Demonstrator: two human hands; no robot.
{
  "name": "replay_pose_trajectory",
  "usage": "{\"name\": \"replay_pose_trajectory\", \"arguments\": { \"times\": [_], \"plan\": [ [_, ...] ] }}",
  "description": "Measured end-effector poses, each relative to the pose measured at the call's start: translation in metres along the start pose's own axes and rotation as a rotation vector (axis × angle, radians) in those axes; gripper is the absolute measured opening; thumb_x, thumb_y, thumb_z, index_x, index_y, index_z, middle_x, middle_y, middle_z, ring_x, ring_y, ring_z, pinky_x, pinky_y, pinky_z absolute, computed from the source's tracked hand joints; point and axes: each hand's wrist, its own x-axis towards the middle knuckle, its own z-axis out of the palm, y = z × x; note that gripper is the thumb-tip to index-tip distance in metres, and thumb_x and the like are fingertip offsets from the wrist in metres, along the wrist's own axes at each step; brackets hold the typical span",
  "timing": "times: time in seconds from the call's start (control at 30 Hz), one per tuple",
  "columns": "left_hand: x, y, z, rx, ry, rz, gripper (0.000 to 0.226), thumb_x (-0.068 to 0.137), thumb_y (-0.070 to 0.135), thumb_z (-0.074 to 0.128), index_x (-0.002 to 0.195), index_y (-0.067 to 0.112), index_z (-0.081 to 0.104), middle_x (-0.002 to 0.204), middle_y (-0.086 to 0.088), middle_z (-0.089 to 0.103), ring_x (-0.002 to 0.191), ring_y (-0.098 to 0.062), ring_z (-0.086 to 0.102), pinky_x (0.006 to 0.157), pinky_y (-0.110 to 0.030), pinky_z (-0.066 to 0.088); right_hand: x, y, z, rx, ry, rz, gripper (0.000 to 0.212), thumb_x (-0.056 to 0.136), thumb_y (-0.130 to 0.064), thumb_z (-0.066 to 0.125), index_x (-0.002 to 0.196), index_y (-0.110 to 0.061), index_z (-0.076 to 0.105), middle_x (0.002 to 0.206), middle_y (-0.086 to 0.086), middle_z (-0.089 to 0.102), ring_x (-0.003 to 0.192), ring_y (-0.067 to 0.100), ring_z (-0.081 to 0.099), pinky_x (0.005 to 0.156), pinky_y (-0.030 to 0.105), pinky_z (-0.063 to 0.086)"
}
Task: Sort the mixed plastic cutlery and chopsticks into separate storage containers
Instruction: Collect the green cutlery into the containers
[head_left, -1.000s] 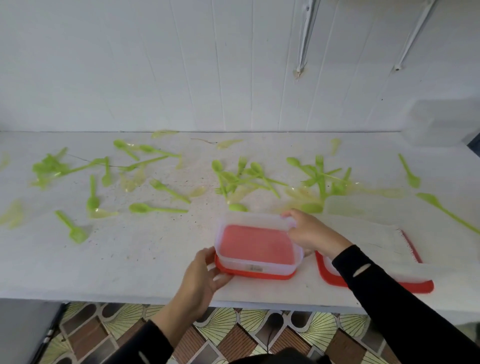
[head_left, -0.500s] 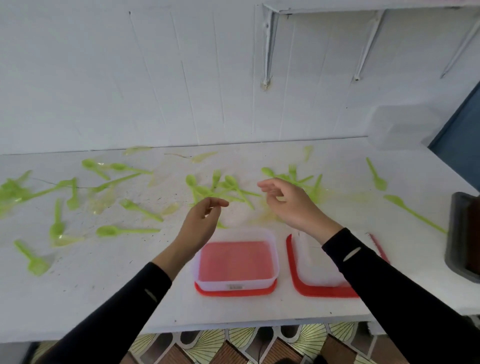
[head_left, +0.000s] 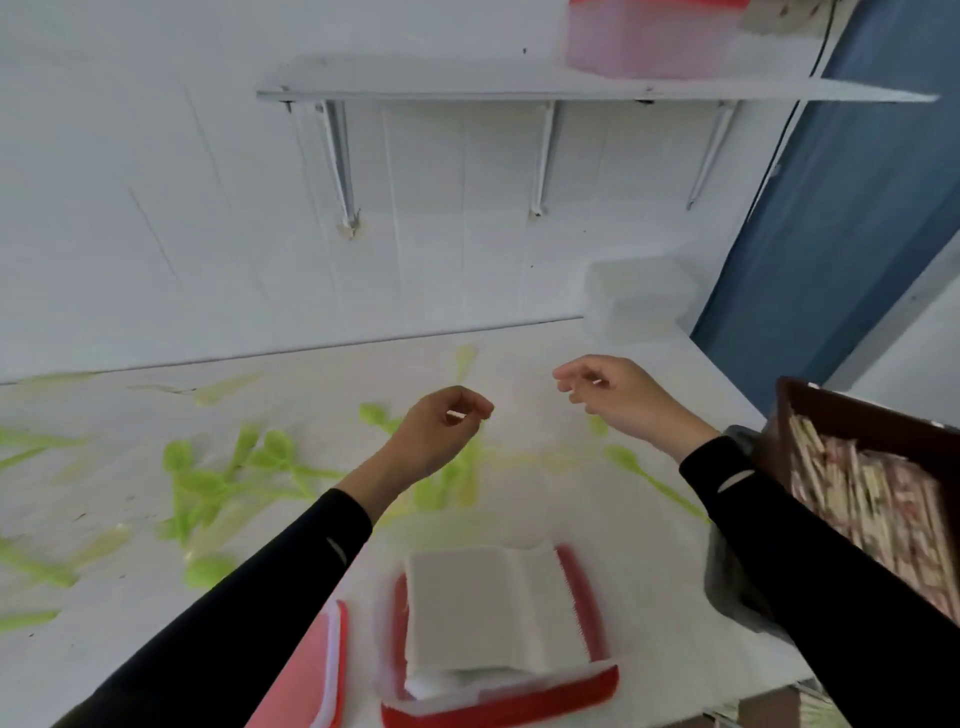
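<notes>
Several green plastic spoons and forks (head_left: 218, 483) lie scattered over the white table (head_left: 130, 597). A clear container (head_left: 493, 608) sits on a red lid (head_left: 592, 613) near the front edge, and a second clear container with a red base (head_left: 317, 670) is at its left. At the right stands a brown tray of paper-wrapped chopsticks (head_left: 872, 493). My left hand (head_left: 436, 436) hovers above the cutlery, fingers loosely curled, holding nothing. My right hand (head_left: 623, 400) hovers further right, fingers relaxed, also holding nothing.
A clear lidded box (head_left: 639, 296) stands at the table's back right corner. A wall shelf (head_left: 571, 88) above carries a pink container (head_left: 649, 36). A blue door (head_left: 841, 249) is at the right. A grey object (head_left: 727, 587) lies under the tray.
Both hands left the container and rose above the table. The view swung up and to the right, bringing the shelf and the chopstick tray into sight.
</notes>
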Motion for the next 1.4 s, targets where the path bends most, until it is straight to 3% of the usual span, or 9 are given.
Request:
{"name": "replay_pose_trajectory", "arguments": {
  "times": [0.13,0.37,0.5,0.6,0.77,0.9,1.0,1.17,1.4],
  "plan": [
    [0.048,0.002,0.036,0.191,-0.073,0.054,0.009,0.091,0.019,0.066,0.096,0.025,0.07,0.089,0.011,0.065,0.059,0.002,0.05,0.055,-0.008,0.038,0.025,0.045,-0.046,-0.023,0.02,0.088,0.021,0.098,-0.014,0.05,0.107,-0.023,0.067,0.104,-0.002,0.069,0.096,0.017,0.066,0.088,0.033,0.051],
    [0.103,-0.021,0.095,0.714,-0.384,0.052,0.039,0.087,0.037,0.072,0.124,0.029,0.062,0.115,0.007,0.055,0.103,-0.012,0.045,0.086,-0.026,0.038,0.056,0.102,-0.056,-0.105,-0.161,0.122,0.022,0.097,-0.016,0.048,0.106,-0.027,0.064,0.106,-0.004,0.068,0.099,0.016,0.064,0.076,0.023,0.048],
    [0.116,-0.03,0.113,0.847,-0.399,0.109,0.021,0.086,0.029,0.072,0.107,0.026,0.072,0.11,0.004,0.056,0.11,-0.017,0.048,0.089,-0.033,0.045,0.075,0.106,-0.034,-0.14,-0.307,0.076,0.021,0.095,-0.019,0.05,0.107,-0.028,0.065,0.109,-0.001,0.068,0.095,0.014,0.065,0.074,0.022,0.049],
    [0.119,-0.029,0.105,0.719,-0.296,0.138,0.01,0.091,0.021,0.065,0.1,0.018,0.069,0.099,0.005,0.059,0.105,-0.018,0.056,0.087,-0.033,0.046,0.091,0.099,-0.019,-0.139,-0.366,0.034,0.023,0.096,-0.02,0.049,0.112,-0.026,0.065,0.108,-0.002,0.068,0.095,0.013,0.065,0.074,0.022,0.049],
    [0.118,-0.026,0.041,0.216,0.253,0.036,0.01,0.096,0.006,0.049,0.099,0.014,0.042,0.085,0.006,0.069,0.07,0.0,0.066,0.07,-0.021,0.053,0.115,0.087,0.012,-0.221,-0.46,-0.046,0.025,0.097,-0.02,0.046,0.113,-0.027,0.065,0.107,-0.004,0.065,0.092,0.011,0.062,0.077,0.024,0.048],
    [0.087,-0.05,-0.027,0.254,0.368,-0.098,0.046,0.087,-0.008,0.036,0.123,0.018,0.048,0.093,0.005,0.065,0.062,-0.002,0.063,0.06,-0.027,0.052,0.116,0.069,0.056,-0.347,-0.625,-0.137,0.025,0.096,-0.035,0.056,0.114,-0.018,0.064,0.095,-0.008,0.06,0.09,0.012,0.057,0.077,0.025,0.042],
    [0.062,-0.071,-0.05,0.334,0.408,-0.182,0.048,0.085,-0.009,0.035,0.11,0.024,0.058,0.09,0.008,0.065,0.063,-0.005,0.057,0.058,-0.02,0.044,0.114,0.06,0.087,-0.485,-0.707,-0.124,0.05,0.086,-0.051,0.067,0.099,-0.003,0.064,0.09,0.012,0.065,0.077,0.015,0.052,0.078,0.038,0.049],
    [0.039,-0.089,-0.043,0.283,0.321,-0.267,0.025,0.091,0.007,0.054,0.096,0.029,0.064,0.086,0.01,0.066,0.064,-0.012,0.052,0.06,-0.021,0.044,0.128,0.059,0.102,-0.483,-0.787,-0.103,0.01,0.084,-0.022,0.063,0.08,-0.013,0.061,0.077,0.009,0.063,0.065,0.019,0.057,0.05,0.021,0.045],
    [0.051,-0.074,-0.002,0.303,-0.139,-0.113,0.008,0.082,0.032,0.079,0.086,0.029,0.073,0.082,0.007,0.07,0.07,-0.003,0.059,0.071,-0.022,0.048,0.178,0.051,0.053,-0.163,-0.447,-0.104,0.011,0.086,-0.019,0.063,0.092,-0.01,0.067,0.078,0.0,0.062,0.065,0.016,0.056,0.053,0.021,0.043]
  ]
}}
